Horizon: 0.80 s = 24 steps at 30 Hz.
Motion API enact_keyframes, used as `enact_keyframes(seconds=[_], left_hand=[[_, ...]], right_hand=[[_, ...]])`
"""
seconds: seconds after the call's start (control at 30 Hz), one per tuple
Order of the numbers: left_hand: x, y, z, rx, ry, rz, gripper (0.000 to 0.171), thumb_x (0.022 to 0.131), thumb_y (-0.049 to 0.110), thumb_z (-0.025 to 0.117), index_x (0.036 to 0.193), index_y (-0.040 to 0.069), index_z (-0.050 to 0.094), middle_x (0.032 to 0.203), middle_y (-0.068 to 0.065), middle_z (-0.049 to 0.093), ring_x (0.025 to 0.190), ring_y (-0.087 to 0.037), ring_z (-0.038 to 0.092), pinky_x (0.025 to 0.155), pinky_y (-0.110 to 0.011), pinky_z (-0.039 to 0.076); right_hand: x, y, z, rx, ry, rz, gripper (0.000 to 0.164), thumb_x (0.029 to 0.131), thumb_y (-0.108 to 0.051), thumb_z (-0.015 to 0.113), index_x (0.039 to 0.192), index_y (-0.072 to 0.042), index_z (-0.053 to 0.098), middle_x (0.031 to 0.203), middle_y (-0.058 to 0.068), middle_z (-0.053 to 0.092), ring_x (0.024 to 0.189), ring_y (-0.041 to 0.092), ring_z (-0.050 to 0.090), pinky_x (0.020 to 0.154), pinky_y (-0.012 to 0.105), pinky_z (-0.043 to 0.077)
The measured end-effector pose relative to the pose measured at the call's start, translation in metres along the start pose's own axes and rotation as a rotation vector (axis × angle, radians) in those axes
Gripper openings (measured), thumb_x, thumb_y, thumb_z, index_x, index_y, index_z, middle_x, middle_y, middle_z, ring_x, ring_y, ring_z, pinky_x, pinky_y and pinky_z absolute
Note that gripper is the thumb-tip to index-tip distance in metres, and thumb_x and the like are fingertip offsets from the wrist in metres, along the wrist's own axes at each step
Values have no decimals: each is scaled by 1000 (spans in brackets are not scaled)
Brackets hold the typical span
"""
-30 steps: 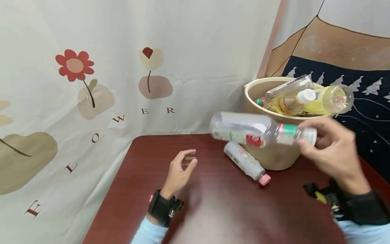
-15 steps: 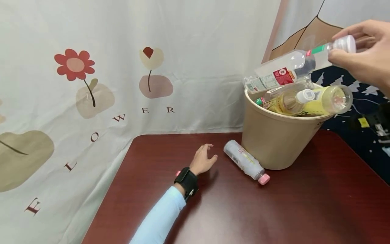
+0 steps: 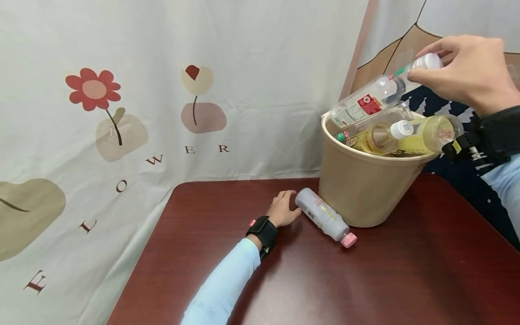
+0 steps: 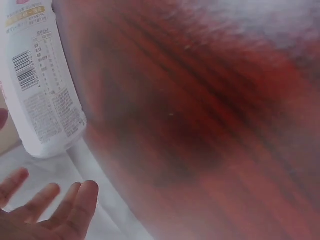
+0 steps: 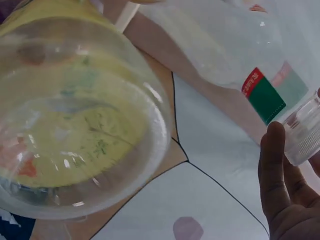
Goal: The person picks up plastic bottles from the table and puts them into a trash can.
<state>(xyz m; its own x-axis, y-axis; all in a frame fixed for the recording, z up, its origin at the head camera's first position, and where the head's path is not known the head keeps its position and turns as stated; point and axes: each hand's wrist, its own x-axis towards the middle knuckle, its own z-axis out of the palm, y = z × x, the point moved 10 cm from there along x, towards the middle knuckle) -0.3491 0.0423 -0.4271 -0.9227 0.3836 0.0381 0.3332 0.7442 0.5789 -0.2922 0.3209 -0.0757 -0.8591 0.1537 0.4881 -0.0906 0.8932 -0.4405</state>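
Observation:
High on the right in the head view, my right hand (image 3: 473, 72) pinches a clear plastic bottle (image 3: 361, 106) near its white cap. The bottle slants down to the left, its base at the rim of a beige bin (image 3: 357, 192). In the right wrist view the fingers (image 5: 274, 165) lie against the clear cap (image 5: 305, 132). My left hand (image 3: 282, 210) is spread beside the base of a whitish bottle (image 3: 322, 214) with a pink cap, lying on the table. The left wrist view shows this bottle (image 4: 45, 85) a little apart from the fingers (image 4: 82, 205).
Inside the bin lie a bottle with yellow contents and a white cap (image 3: 378, 137), a yellow-labelled bottle (image 3: 430, 133) jutting over the right rim, and a clear green-capped bottle (image 3: 386, 118). A printed curtain (image 3: 252, 90) hangs behind the dark red table (image 3: 219, 216).
My right hand has carried the clear bottle from in front of the bin up to its rim. My left hand has moved right, towards the pink-capped bottle.

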Motion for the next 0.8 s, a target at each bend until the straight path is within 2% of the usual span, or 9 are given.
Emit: enact_keyframes(seconds=[0.07, 0.13, 0.23, 0.27, 0.33, 0.4, 0.6, 0.7, 0.8], left_hand=[[2, 8, 2, 40, -5, 40, 59, 92, 27, 64, 146, 17, 42, 157, -8, 34, 138, -33, 40, 106, -46, 42], [3, 18, 4, 70, -14, 94, 62, 91, 25, 65, 148, 19, 41, 161, -4, 29, 142, -31, 35, 108, -49, 40], [2, 32, 11, 131, -42, 191, 65, 91, 22, 65, 150, 19, 39, 162, -2, 26, 149, -29, 25, 112, -54, 33], [1, 35, 14, 159, -51, 219, 65, 91, 21, 65, 150, 20, 39, 162, -1, 27, 150, -28, 23, 114, -55, 30], [-2, 40, 21, 240, -57, 264, 65, 91, 20, 65, 150, 21, 39, 160, 0, 31, 150, -26, 22, 116, -57, 25], [-4, 45, 25, 380, -8, 312, 63, 90, 23, 67, 148, 25, 42, 156, 2, 39, 148, -24, 29, 117, -57, 24], [-10, 52, 12, 752, 243, 377, 55, 82, 35, 76, 134, 36, 57, 127, 2, 58, 119, -21, 52, 112, -56, 30], [-13, 51, 7, 793, 236, 370, 53, 78, 37, 78, 128, 35, 61, 125, 0, 58, 119, -21, 52, 112, -56, 30], [-14, 47, 4, 778, 156, 352, 56, 77, 33, 80, 129, 31, 60, 137, 1, 55, 131, -21, 47, 114, -56, 29]], right_hand=[[2, -2, 5, -25, -39, -11, 60, 94, -32, 56, 144, 0, 45, 135, 37, 47, 118, 51, 44, 106, 32, 44], [3, -4, 12, -38, -79, -19, 63, 96, -35, 56, 147, -2, 40, 139, 36, 45, 124, 54, 43, 107, 49, 43], [3, -5, 18, -21, -113, -30, 67, 96, -39, 56, 150, -4, 36, 144, 34, 42, 131, 54, 39, 103, 62, 39], [3, -6, 19, -14, -117, -36, 68, 97, -40, 55, 150, -4, 35, 146, 33, 41, 133, 54, 38, 104, 69, 32], [0, -6, 18, 3, -113, -43, 66, 96, -40, 56, 149, -4, 38, 147, 32, 40, 134, 54, 37, 105, 69, 31], [-3, -8, 17, 4, -111, -57, 64, 97, -39, 56, 147, -2, 41, 147, 33, 40, 134, 54, 37, 104, 69, 31], [-10, -23, 18, 22, -100, -104, 55, 98, -32, 56, 140, 1, 48, 146, 32, 39, 132, 54, 38, 105, 69, 30], [-14, -32, 19, 24, -84, -140, 49, 97, -28, 57, 135, 3, 52, 143, 31, 41, 134, 52, 36, 108, 68, 28], [-18, -41, 20, 28, -69, -174, 44, 96, -24, 58, 129, 5, 56, 139, 31, 44, 133, 49, 36, 111, 66, 24]])
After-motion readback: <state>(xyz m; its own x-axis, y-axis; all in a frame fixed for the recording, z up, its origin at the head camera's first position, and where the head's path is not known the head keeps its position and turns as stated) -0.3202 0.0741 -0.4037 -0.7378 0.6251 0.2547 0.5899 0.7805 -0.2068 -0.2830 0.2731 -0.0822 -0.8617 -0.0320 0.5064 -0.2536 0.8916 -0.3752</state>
